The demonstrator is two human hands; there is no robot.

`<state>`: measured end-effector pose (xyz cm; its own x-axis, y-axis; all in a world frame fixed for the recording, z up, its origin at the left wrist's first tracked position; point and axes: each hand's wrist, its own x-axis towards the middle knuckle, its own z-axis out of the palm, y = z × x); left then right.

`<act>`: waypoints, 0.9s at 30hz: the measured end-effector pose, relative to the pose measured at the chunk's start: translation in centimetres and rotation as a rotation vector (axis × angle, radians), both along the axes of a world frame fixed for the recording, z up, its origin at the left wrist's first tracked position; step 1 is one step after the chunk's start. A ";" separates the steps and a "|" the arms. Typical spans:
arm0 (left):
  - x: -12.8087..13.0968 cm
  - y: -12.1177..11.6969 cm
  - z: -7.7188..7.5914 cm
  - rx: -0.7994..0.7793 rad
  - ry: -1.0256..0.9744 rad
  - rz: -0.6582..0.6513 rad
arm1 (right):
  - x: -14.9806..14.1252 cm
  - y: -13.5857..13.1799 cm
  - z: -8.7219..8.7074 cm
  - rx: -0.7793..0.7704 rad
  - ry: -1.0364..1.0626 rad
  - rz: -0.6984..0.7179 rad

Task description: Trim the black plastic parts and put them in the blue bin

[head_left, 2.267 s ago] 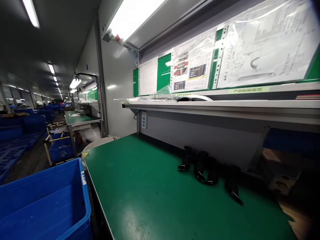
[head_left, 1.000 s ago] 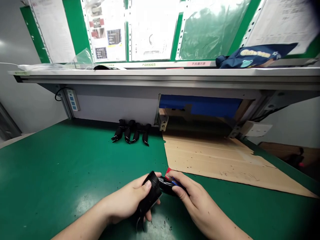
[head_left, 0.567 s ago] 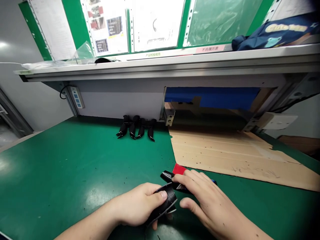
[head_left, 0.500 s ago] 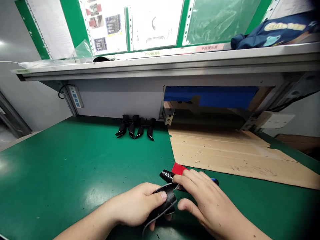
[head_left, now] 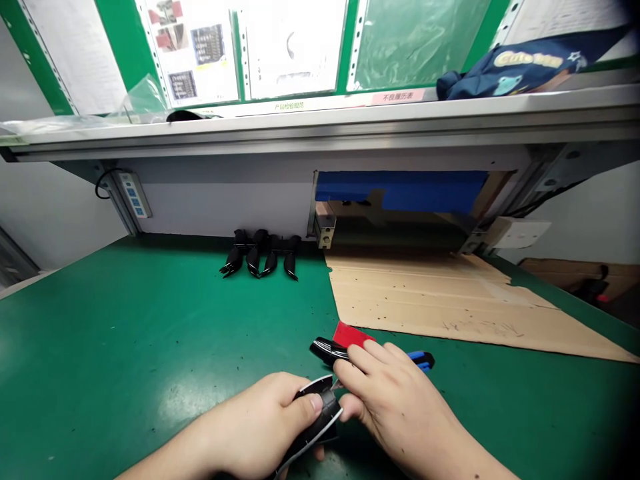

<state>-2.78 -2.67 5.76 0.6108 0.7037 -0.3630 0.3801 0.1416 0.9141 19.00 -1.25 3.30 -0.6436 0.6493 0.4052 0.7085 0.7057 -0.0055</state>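
Note:
My left hand is wrapped round a curved black plastic part with a pale grey edge, its thumb pressed on the inner face. My right hand is at the far end of that part, fingers curled and thumb by the grey edge. A thin silvery piece shows between the right fingers and the part; its kind and what else those fingers hold are hidden. Just beyond the right fingers lies a glossy black piece, beside a flat red piece. A blue and black handle-like thing sticks out behind the right hand.
Several glossy black parts stand at the back of the green table. A cardboard sheet lies at right, before an opening with a blue flap. A shelf overhangs the back, with a dark blue cloth item on it.
The view has turned slightly right. My right thumb has come in to the black plastic part's edge, and the right fingers have curled closer to its end. My left hand keeps its hold.

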 end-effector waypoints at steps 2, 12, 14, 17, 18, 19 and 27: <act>0.0 -0.1 0.3 0.024 0.033 -0.002 | 0.0 0.0 -0.2 -0.007 -0.012 0.000; -0.2 -0.4 0.2 0.180 0.138 0.001 | 0.0 0.0 -1.3 -0.099 -0.032 0.040; -0.2 -0.3 0.3 0.219 0.154 -0.022 | 0.1 0.0 -1.2 -0.150 -0.028 0.068; -0.1 -0.3 0.5 0.274 0.216 -0.061 | 0.2 -0.1 -0.7 -0.246 -0.012 0.107; 0.0 -0.3 0.6 0.293 0.238 -0.069 | 0.3 -0.1 -0.5 -0.276 -0.007 0.113; 0.0 -0.4 0.7 0.307 0.255 -0.076 | 0.3 -0.1 -0.3 -0.305 0.000 0.120; -0.1 -0.5 0.7 0.402 0.268 -0.072 | 0.8 -0.3 0.5 -0.514 0.164 0.076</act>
